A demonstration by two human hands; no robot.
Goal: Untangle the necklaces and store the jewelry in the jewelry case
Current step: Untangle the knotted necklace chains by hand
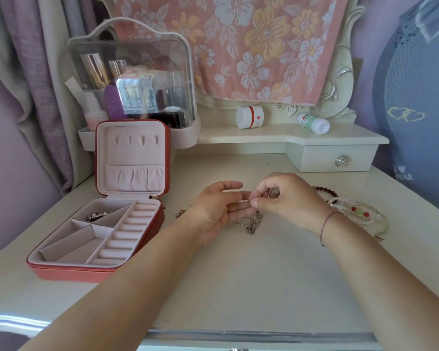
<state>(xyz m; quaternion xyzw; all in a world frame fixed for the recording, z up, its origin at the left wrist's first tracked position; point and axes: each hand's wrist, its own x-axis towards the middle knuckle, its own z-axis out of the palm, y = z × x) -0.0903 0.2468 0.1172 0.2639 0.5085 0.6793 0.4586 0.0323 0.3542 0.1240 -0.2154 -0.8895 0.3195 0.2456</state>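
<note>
Centre frame: your right hand (284, 196) pinches the silver chain (252, 224) above your loosely open left hand (217, 211); jewelry case (69, 273) lower left.

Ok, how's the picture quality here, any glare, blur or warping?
Head view: soft, even daylight, only faint shadows under the left hand and right hand; glare on the clear cosmetics box; wide-angle warping bows the table edge; the thin chain looks soft.

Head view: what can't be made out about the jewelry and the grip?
- Silver chain tangle: head view, strands too fine to count; top hidden by left hand fingers.
- Right hand grip: pinched strand too thin, behind fingertips.
- Silver piece in jewelry case: too small.
- Beaded pieces: right wrist covers part.
</note>
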